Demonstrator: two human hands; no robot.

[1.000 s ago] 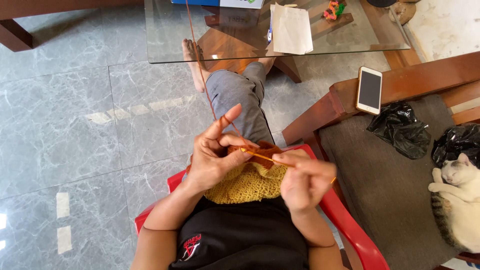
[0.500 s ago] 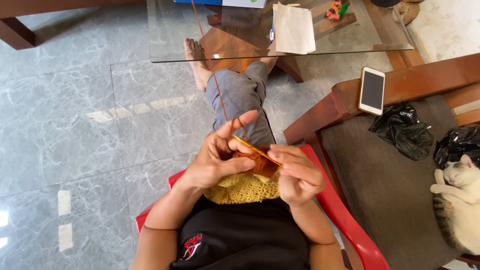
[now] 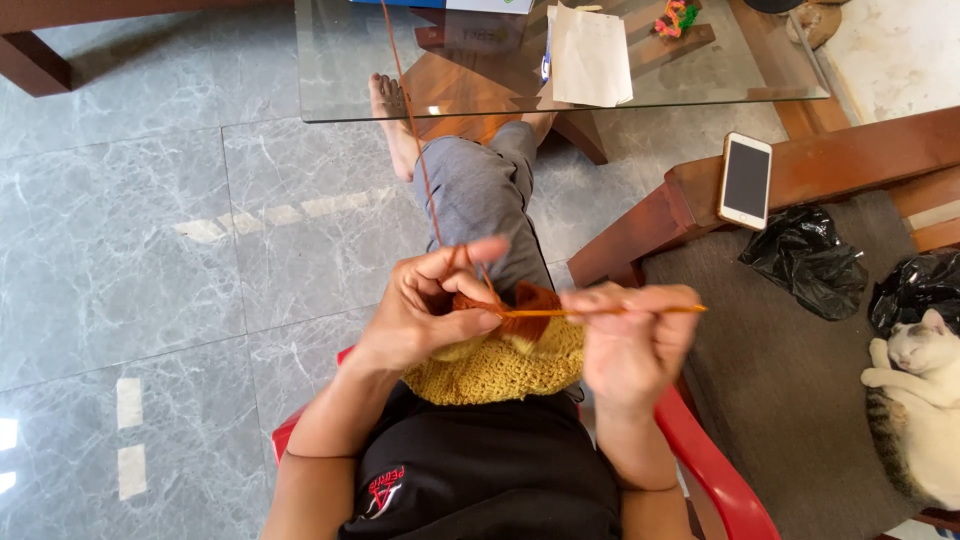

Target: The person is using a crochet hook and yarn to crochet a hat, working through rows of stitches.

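A mustard-yellow crocheted piece (image 3: 500,370) with a rust-orange edge (image 3: 525,298) lies in my lap. My left hand (image 3: 430,310) pinches the orange edge, and the orange yarn strand (image 3: 410,110) runs over its raised forefinger up toward the glass table. My right hand (image 3: 630,350) grips an orange crochet hook (image 3: 600,311) held level, its tip at the orange edge between the two hands and its tail pointing right.
I sit on a red plastic chair (image 3: 710,470) over a grey marble floor (image 3: 150,250). A glass table (image 3: 520,60) with paper stands ahead. To the right a wooden seat holds a phone (image 3: 746,180), black bags (image 3: 805,260) and a sleeping cat (image 3: 915,400).
My right hand has drawn away to the right, and the hook now lies level. The left forefinger has lowered a little with the yarn over it.
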